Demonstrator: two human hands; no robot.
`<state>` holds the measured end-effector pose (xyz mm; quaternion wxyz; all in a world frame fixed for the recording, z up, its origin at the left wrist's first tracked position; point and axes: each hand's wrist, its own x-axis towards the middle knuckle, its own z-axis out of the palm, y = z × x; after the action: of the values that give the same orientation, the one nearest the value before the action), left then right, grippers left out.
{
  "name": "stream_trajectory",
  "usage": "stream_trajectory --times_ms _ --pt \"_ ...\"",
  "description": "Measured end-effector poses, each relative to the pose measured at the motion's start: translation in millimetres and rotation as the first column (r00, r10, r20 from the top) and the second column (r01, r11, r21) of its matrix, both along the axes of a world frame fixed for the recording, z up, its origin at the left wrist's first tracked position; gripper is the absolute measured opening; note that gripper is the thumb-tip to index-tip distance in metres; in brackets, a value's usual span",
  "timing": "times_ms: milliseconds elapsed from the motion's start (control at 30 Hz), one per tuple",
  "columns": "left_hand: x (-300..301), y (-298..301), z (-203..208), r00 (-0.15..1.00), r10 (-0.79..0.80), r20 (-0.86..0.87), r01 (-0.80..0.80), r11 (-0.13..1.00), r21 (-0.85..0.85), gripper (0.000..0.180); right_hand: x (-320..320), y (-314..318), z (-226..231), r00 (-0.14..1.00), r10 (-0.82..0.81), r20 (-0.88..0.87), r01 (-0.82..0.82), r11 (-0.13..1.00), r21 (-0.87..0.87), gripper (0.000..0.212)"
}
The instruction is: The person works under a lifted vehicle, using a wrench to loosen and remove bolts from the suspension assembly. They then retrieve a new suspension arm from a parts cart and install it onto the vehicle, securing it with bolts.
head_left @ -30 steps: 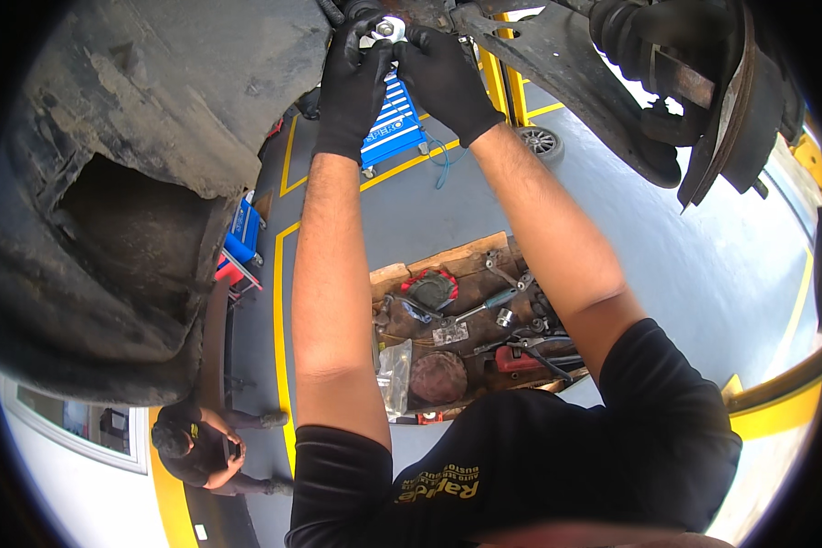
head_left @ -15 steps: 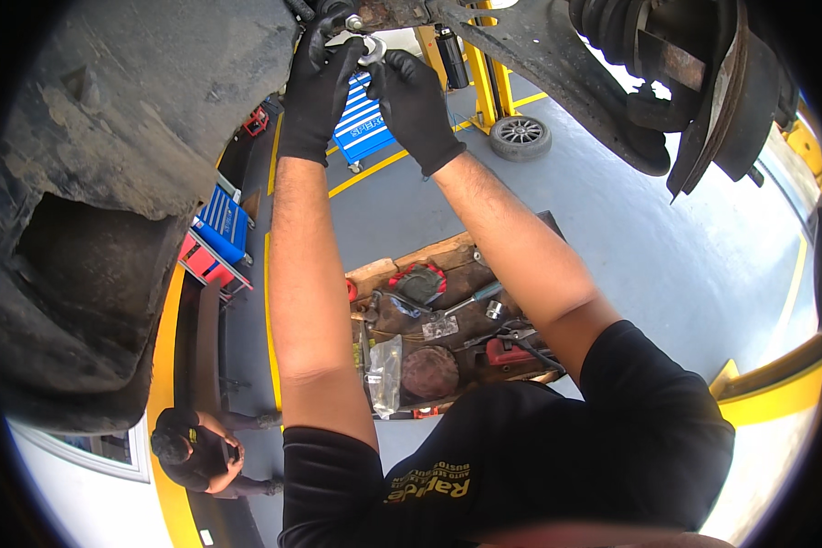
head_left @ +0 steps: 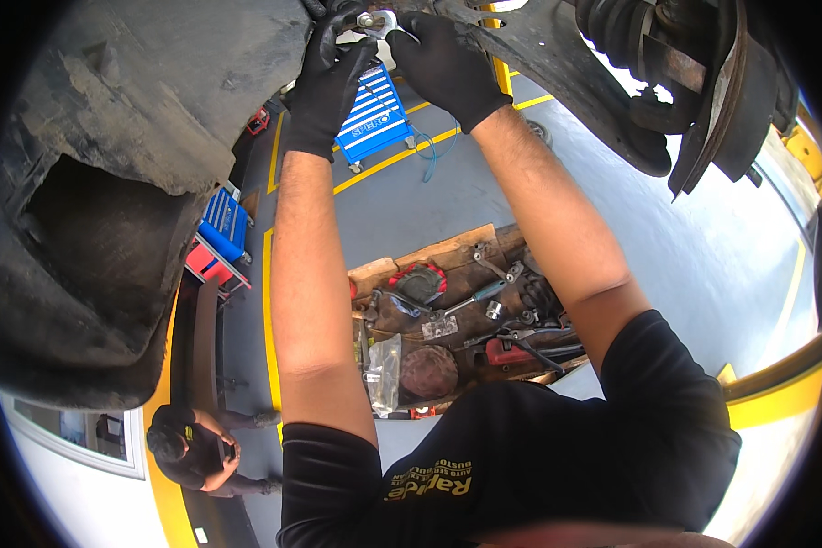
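Overhead, at the underside of a raised car, both of my hands wear black gloves. My right hand [head_left: 449, 71] grips a shiny metal wrench [head_left: 385, 25], whose jaw end is beside a bolt end [head_left: 365, 18]. My left hand [head_left: 327, 96] reaches up on the other side of the bolt, fingers curled at the dark part around it and thumb just below the wrench. What the left fingers hold is hidden. The wrench's far end is covered by my right glove.
A dark wheel-arch liner [head_left: 128, 110] hangs on the left; a suspension arm [head_left: 566, 100] and rubber boot [head_left: 612, 41] are at right. Below stands a tray of tools [head_left: 447, 361]. Behind are a blue tool cabinet [head_left: 374, 114] and another person [head_left: 192, 447] at lower left.
My right hand has moved right and a little up, now holding the wrench beside the bolt end. The wrench has shifted up and right; my left hand stays near the bolt.
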<state>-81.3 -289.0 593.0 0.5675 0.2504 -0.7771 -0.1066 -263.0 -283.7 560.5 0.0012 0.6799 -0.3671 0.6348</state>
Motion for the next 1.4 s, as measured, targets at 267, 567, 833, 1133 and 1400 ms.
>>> stream_trajectory --times_ms 267,567,833,1133,1400 --pt "-1 -4 1 0.999 0.046 0.018 -0.044 0.997 -0.067 0.041 1 -11 2 1.0 0.03 0.007 -0.03 0.999 -0.015 0.044" --pt "-2 -8 -2 0.995 0.089 0.049 -0.079 0.979 -0.189 0.039 15 -30 -3 0.961 0.27 0.068 -0.264 0.961 -0.087 0.03" --pt "5 -7 0 0.991 0.129 0.044 -0.119 0.976 -0.181 0.042 92 -18 -17 0.323 0.798 0.509 -0.837 0.492 -0.241 0.02" --pt "0 -1 3 0.995 0.082 0.055 -0.076 0.992 -0.102 0.043 26 -26 -30 0.856 0.443 0.265 -0.416 0.896 -0.154 0.025" --pt "-1 -1 0 1.0 -0.003 -0.015 0.003 1.0 0.014 0.045 -4 -24 -6 0.998 0.066 -0.009 -0.066 0.995 -0.068 0.038"
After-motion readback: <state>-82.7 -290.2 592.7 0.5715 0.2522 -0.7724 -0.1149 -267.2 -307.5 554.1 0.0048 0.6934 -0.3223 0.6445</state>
